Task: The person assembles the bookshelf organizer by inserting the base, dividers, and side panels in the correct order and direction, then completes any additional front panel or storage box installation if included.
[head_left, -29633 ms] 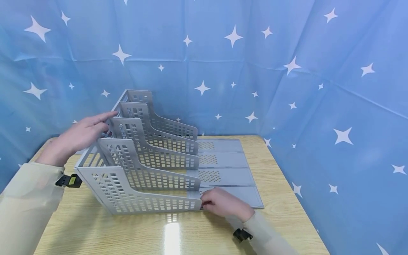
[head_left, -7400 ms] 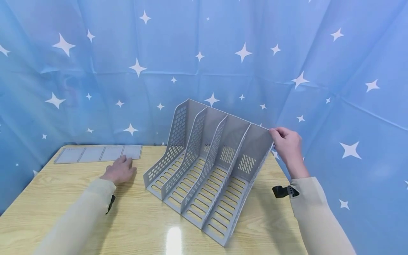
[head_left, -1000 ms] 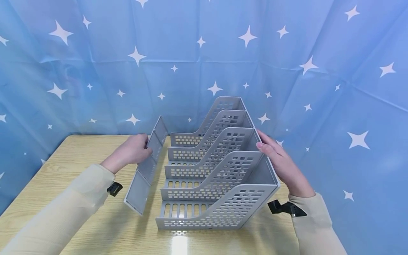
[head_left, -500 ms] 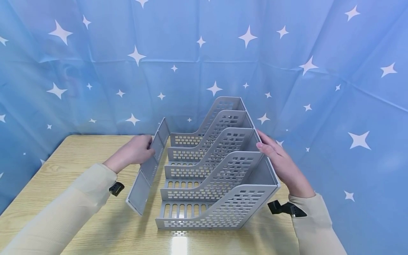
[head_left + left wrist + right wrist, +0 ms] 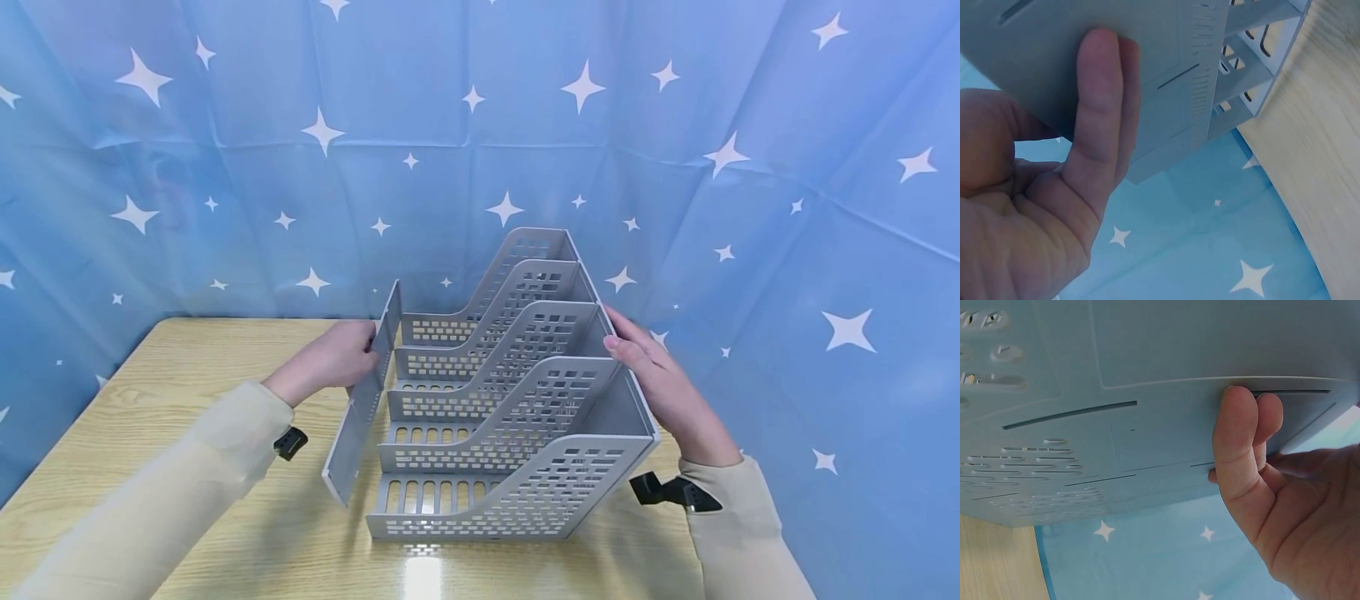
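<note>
A grey plastic file organizer (image 5: 618,408) stands on the table, its perforated dividers sloping down toward the left. My left hand (image 5: 333,354) grips a long, narrow grey panel (image 5: 348,450) by its upper edge, thumb on one side and fingers on the other. The panel is held on edge, slightly tilted, close to the low front ends of the dividers; whether it touches them I cannot tell. At the organizer's tall back wall (image 5: 1166,431), my right hand (image 5: 663,387) holds the top edge, with fingers against the outer face and the thumb over the rim.
The wooden table (image 5: 172,375) carries the organizer right of its middle. A blue curtain (image 5: 247,208) with white stars hangs behind the table and along its right side. A bright light reflection lies on the tabletop in front of the organizer.
Over the last second my left hand has carried the panel rightward, nearer the divider ends, and turned it more upright. Earlier the panel lay flat on the table. The right hand stays put.
</note>
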The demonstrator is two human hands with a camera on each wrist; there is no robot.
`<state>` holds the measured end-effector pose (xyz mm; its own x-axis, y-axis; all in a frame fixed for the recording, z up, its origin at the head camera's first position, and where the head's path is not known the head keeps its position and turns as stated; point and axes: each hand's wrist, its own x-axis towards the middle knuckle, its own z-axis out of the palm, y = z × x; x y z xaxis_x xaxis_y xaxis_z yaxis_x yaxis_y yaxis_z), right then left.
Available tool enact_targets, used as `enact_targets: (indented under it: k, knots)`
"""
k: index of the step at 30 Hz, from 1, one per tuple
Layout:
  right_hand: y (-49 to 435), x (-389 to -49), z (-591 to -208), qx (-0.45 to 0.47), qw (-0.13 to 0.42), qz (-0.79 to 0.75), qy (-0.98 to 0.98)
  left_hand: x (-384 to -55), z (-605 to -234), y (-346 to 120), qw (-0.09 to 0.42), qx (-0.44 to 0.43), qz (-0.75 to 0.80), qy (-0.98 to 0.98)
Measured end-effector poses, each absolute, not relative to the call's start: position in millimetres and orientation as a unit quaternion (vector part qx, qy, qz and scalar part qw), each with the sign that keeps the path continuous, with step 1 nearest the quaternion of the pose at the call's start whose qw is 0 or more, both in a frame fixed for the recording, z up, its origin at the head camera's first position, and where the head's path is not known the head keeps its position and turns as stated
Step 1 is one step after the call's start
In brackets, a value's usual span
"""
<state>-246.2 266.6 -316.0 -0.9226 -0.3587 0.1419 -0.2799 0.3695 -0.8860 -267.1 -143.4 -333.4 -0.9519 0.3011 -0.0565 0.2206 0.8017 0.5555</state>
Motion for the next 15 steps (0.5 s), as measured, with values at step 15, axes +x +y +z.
enact_targets:
  k: [15]
  knots:
    - [266.3,-246.2,-317.4,-0.192,0.035,-0.527,0.827,-265.4,-338.1,-133.3,0.096,0.114,0.323,0.935]
